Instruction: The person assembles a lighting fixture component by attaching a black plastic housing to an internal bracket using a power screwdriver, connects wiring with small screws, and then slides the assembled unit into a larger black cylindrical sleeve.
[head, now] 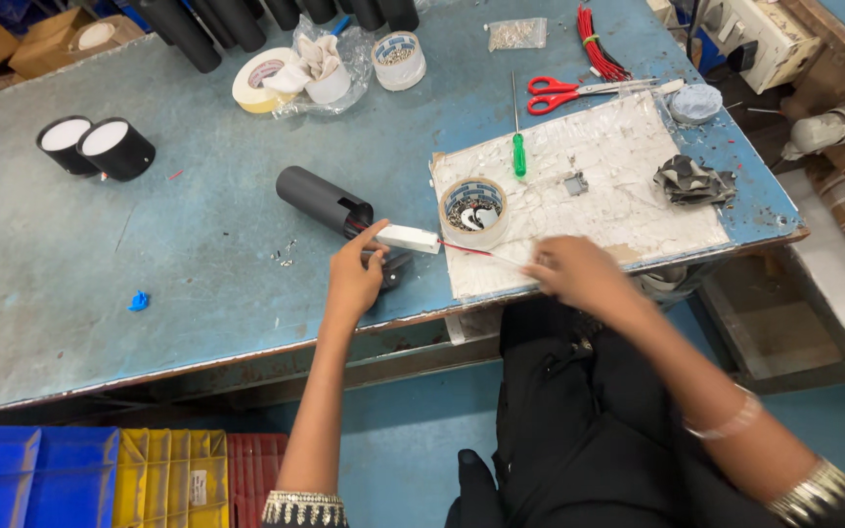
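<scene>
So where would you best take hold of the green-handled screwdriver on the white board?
Probably by the green handle of the green-handled screwdriver, coming from above: it lies flat, handle toward the person, thin shaft pointing away, with bare white board either side for fingers.

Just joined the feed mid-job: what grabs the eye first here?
The left hand pinches a small white rectangular block at the mouth of a black plastic cylinder mid-bench. The right hand pulls a thin red wire over a scuffed white board; red-handled scissors lie behind.

Black clothing, beaded cuffs, bangles
</scene>
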